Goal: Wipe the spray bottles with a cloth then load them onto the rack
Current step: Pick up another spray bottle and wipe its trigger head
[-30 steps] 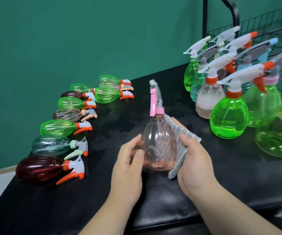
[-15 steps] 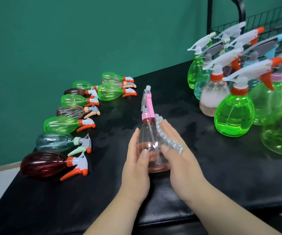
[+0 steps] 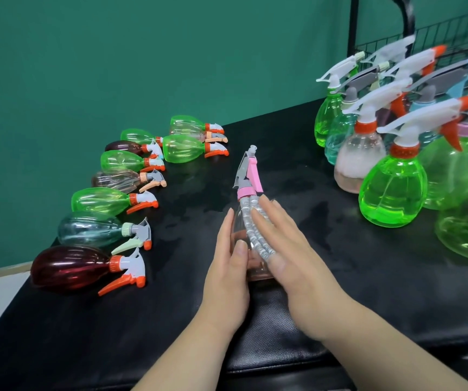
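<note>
Centre frame: the pink-top bottle (image 3: 246,182) stands upright on the black table (image 3: 354,292), sandwiched between two flat hands. The left hand (image 3: 227,266) lies along its left side, fingers straight and together, thumb resting on the front. The right hand (image 3: 292,258) presses the grey cloth (image 3: 255,235) against the right side, fingers straight too. Nothing curls round the bottle, so the hold is all squeeze.

That's the danger. The plastic is smooth, the bottle looks light and empty, and the table seems damp in patches. If one palm pushes harder, it could squirt out forward or tip.

The cloth is only pinned under fingers, so a quick stroke might let it slide off.

At left, the lying bottles (image 3: 100,201) could roll if struck. At right, the standing bottles (image 3: 393,193) crowd in front of the rack (image 3: 452,32), and a careless carry across could topple them.
</note>
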